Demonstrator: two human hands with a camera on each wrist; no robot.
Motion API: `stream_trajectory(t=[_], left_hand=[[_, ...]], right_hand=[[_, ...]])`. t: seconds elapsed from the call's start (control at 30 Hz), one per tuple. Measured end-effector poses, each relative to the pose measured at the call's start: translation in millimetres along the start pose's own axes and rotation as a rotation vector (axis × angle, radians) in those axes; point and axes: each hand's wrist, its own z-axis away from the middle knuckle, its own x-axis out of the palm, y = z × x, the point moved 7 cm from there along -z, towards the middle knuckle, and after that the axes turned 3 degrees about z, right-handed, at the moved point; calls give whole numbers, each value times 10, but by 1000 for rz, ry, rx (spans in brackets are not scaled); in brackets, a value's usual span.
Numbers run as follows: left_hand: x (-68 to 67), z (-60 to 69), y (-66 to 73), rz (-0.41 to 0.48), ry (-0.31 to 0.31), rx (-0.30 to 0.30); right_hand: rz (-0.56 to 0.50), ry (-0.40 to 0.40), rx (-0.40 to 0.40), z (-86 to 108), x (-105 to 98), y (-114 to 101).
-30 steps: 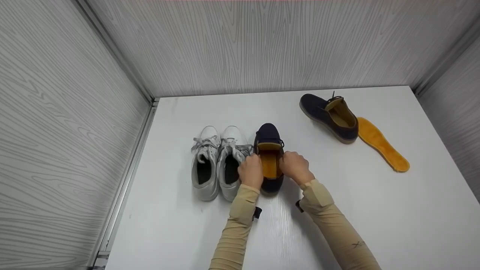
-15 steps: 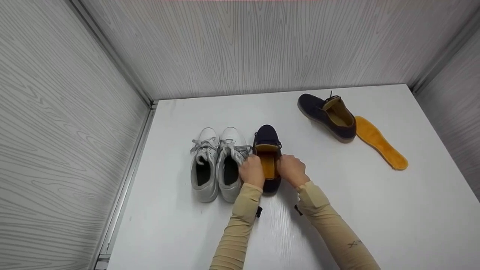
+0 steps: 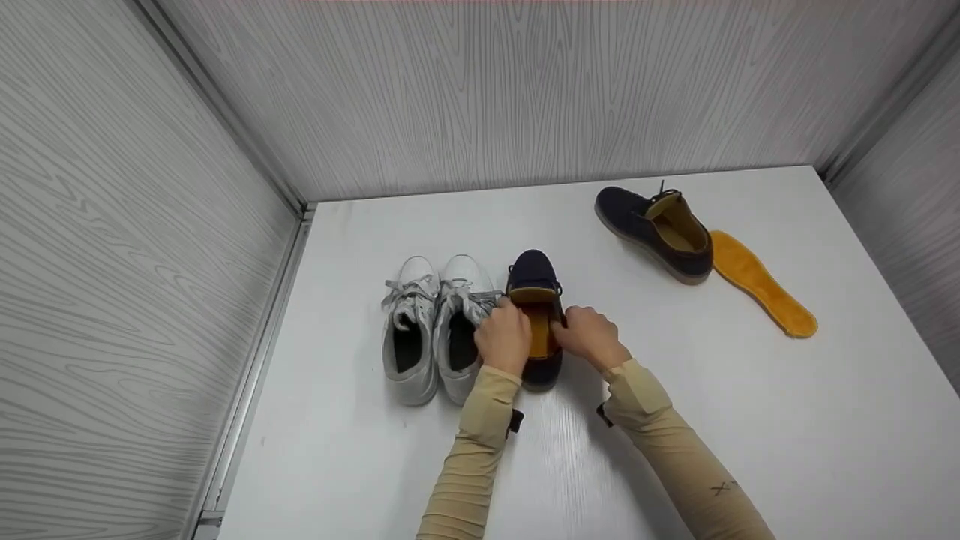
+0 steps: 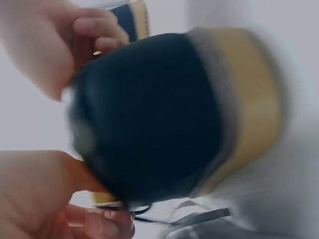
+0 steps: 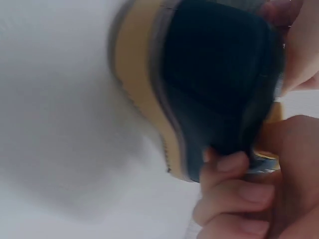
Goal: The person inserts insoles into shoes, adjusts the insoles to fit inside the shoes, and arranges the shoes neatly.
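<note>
A dark navy lace-up shoe stands upright on the table, toe pointing away, with a yellow-orange insole lying inside it. My left hand grips the left side of its opening, fingers outside and thumb reaching in. On the opposite side my right hand pinches the collar, thumb over the inner edge and fingers curled against the outer wall. The heel fills the left wrist view, both hands beside it. In the right wrist view several fingertips press the shoe's side. Thumb tips are partly hidden.
Two white sneakers stand side by side, close to my left hand. At the back right lies the other navy shoe, angled, next to a loose orange insole. Grey wood-grain panels border the white table.
The view shifts slightly. Both hands stay at the shoe's opening; the left moves a little forward along the rim, and the right moves slightly outward with its thumb showing inside. The shoe stays in place.
</note>
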Motion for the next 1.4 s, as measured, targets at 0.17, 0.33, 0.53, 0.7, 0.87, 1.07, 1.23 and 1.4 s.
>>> stream_trajectory(t=[0.17,0.33,0.53,0.7,0.87,1.07,1.23,1.4], left_hand=[[-207,-90,132,34,53,62],[-309,-175,384,13,73,140],[-298,-218,826,-34,82,279],[-214,-230,1114,-38,29,310],[-109,-213,1377,-3,-42,330],[56,-163,1615,11,-73,330],[233,-160,1716,68,-113,292],[470,-192,1754,141,-186,252]], right_hand=[[15,-34,-42,72,-206,-41],[47,-2,-70,129,-470,-37],[90,114,-40,102,-784,182],[101,171,2,6,-972,510],[88,154,91,-87,-1128,909],[50,195,185,-161,-1321,1373],[54,210,233,-213,-1452,1637],[51,203,296,-272,-1537,1827]])
